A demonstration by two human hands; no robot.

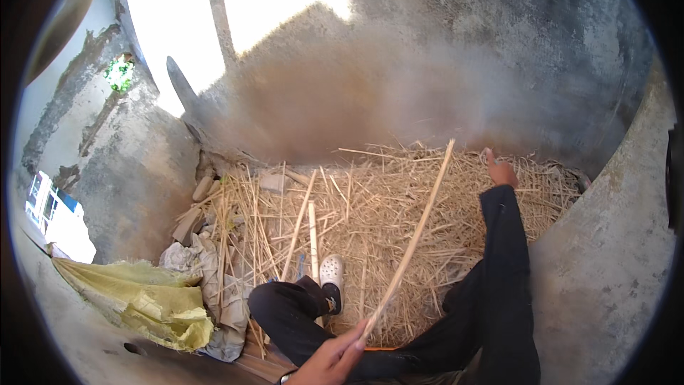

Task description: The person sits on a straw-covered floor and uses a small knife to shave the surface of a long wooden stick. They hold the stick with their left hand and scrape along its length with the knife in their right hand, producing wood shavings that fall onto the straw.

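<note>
Gripping a long pale stick (pixel 410 242) near its lower end, the left hand (pixel 333 360) sat at the bottom centre of the frame, its fingers clenched around the shaft. The stick ran diagonally up and to the right, its far tip ending above the straw pile (pixel 370 199) in the middle of the frame. The right hand (pixel 500 171), at the end of a dark sleeve, reached out to the centre right and rested at the far edge of the straw; whether it was clasping anything could not be told. The person's dark-trousered leg bent across the lower middle, with a white clog (pixel 331 271) planted on the straw. A cloud of brown dust (pixel 356 93) hung over the pile against the grey concrete wall (pixel 534 50). At the lower left lay a crumpled yellow sack (pixel 149 303), touching grey cloth and rags (pixel 214 278) beside it. Short pieces of wood (pixel 194 207) lay at the left edge of the straw, near the wall.
</note>
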